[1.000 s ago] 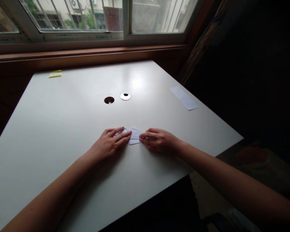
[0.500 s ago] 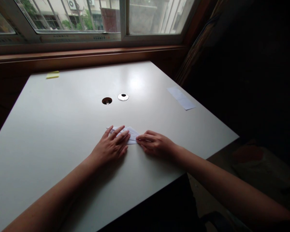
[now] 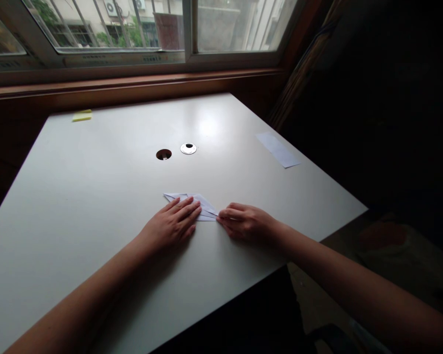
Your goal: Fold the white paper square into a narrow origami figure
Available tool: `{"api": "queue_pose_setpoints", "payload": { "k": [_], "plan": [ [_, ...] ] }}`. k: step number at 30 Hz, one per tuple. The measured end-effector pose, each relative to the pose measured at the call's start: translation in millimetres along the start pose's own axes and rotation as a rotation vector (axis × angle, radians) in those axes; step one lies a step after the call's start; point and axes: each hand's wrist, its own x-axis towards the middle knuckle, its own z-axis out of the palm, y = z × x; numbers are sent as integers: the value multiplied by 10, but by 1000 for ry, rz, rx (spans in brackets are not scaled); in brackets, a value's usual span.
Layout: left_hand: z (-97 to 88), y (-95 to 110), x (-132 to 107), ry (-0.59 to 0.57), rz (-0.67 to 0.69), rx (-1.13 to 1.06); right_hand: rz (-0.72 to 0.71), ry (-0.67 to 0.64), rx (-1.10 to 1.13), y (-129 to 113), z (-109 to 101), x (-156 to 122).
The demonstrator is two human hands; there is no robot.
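Observation:
A small folded piece of white paper (image 3: 197, 202) lies flat near the front middle of the white table (image 3: 96, 187). My left hand (image 3: 172, 227) rests palm down on its near left part, fingers stretched out flat and close together. My right hand (image 3: 245, 223) lies on the table just right of the paper, fingers curled and held together, their tips touching the paper's right corner. Part of the paper is hidden under my left fingers.
A round cable hole (image 3: 164, 154) and its loose white cap (image 3: 188, 148) sit at the table's middle. A white paper strip (image 3: 278, 149) lies near the right edge, a yellow sticky note (image 3: 81, 116) at the far left corner. A window sill runs behind; the table's right edge drops to a dark floor.
My left hand has slid down and flattened, uncovering the paper's far left point. My right hand has drawn a little to the right, to the paper's corner.

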Motion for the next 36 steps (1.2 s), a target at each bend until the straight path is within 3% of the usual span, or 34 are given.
{"api": "queue_pose_setpoints", "payload": {
  "k": [16,24,28,36],
  "plan": [
    [-8,-28,-14,26,-11,-48,63,46,84,-46,-49,-186],
    [20,-37,-20,76,-17,-92,201,-46,44,13,-55,-93],
    [18,-44,-23,61,-21,-82,204,-114,-9,-6,-34,-10],
    [-7,-29,-32,10,-17,-10,115,-126,-64,-40,-78,-74]
  ]
}}
